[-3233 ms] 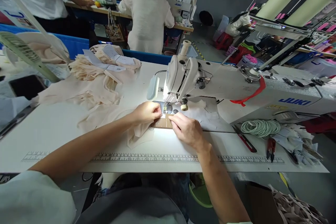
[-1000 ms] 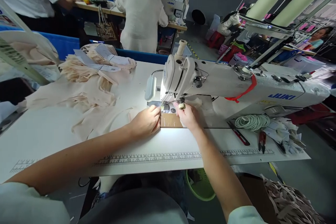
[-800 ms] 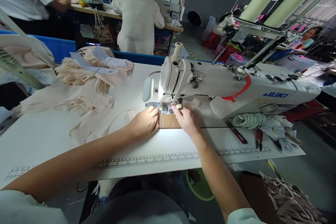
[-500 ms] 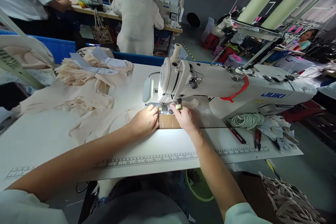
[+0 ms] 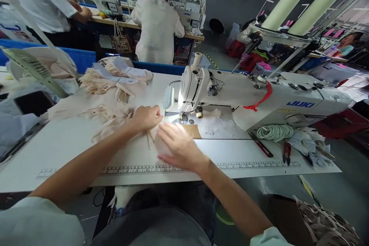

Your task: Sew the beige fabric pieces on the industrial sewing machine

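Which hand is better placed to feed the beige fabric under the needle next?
Probably the left hand: it grips the beige fabric beside the sewing machine. The right hand lies flat nearer the table edge.

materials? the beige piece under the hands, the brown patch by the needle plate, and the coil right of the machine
Beige piece: thin, soft woven fabric, matte; it drapes and wrinkles, and both the left hand and right hand press on it.
Brown patch: looks like cardboard or tape, flat with a slight sheen; unclear which.
Coil: probably pale elastic cord, matte, in loose loops.
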Available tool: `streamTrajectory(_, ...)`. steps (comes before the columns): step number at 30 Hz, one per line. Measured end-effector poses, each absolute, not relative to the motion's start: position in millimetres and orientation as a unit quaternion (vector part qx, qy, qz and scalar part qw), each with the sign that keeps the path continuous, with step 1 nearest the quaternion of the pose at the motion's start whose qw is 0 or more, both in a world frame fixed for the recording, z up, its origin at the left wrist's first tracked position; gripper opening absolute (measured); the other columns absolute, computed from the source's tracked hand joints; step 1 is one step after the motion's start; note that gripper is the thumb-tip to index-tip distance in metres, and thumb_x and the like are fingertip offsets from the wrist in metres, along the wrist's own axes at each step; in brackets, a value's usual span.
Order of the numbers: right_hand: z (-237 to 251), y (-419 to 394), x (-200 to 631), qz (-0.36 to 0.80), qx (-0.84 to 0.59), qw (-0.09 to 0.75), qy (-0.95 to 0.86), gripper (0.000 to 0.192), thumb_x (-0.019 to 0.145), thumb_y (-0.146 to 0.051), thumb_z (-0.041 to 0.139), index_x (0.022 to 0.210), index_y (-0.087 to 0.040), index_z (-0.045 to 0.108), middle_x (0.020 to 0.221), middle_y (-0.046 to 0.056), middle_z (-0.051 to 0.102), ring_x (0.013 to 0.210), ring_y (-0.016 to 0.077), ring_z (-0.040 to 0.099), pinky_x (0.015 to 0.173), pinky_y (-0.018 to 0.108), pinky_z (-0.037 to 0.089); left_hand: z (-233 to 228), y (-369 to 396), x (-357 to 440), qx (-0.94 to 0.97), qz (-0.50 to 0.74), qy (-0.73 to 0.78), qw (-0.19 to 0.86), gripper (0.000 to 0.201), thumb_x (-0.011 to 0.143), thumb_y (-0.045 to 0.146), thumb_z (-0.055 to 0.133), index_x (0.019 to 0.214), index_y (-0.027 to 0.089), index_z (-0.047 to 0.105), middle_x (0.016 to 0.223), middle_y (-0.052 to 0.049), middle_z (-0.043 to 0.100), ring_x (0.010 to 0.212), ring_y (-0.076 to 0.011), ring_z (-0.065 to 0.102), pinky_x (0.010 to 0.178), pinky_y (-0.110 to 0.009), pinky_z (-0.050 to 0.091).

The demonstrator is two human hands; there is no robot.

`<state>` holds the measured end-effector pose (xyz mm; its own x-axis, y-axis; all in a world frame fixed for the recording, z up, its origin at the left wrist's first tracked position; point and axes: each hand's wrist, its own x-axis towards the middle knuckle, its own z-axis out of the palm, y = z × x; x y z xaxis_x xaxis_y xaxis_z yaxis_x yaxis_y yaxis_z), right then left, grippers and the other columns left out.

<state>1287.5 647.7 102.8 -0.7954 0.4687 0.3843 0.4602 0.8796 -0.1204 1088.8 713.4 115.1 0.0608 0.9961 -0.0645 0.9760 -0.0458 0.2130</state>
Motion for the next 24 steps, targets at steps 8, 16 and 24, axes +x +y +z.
streamTrajectory(8,72.4,563.7,1279.7,0.074,-0.225,0.286,-0.928,0.024,0.095,-0.029,0.060,0.113,-0.013,0.064,0.099,0.011,0.070,0.094,0.0245,0.060,0.083,0.039,0.050,135.3,626.8,1017.7,0.683,0.082,0.585,0.430,0.039,0.080,0.059,0.055,0.077,0.020,0.058,0.048,0.005,0.039,0.046,-0.0126,0.037,0.048,-0.024,0.027)
streamTrajectory(16,20.0,492.7,1320.6,0.707,-0.354,0.276,-0.547,0.031,0.095,-0.049,0.057,0.082,-0.021,0.059,0.061,-0.003,0.057,0.056,0.0130,0.056,0.058,0.027,0.047,97.2,470.0,930.3,0.539,0.016,0.578,0.612,0.041,0.085,0.059,0.060,0.080,0.019,0.063,0.067,0.002,0.049,0.048,-0.0089,0.036,0.047,-0.020,0.027)
streamTrajectory(24,-73.2,498.9,1276.9,0.586,-0.324,0.116,-0.734,0.058,0.081,-0.047,0.074,0.132,-0.025,0.058,0.135,0.009,0.060,0.123,0.0255,0.057,0.103,0.040,0.047,23.0,481.7,966.4,0.513,0.084,0.559,0.647,0.048,0.078,0.064,0.062,0.072,0.017,0.051,0.067,0.001,0.043,0.066,-0.0140,0.041,0.063,-0.024,0.033)
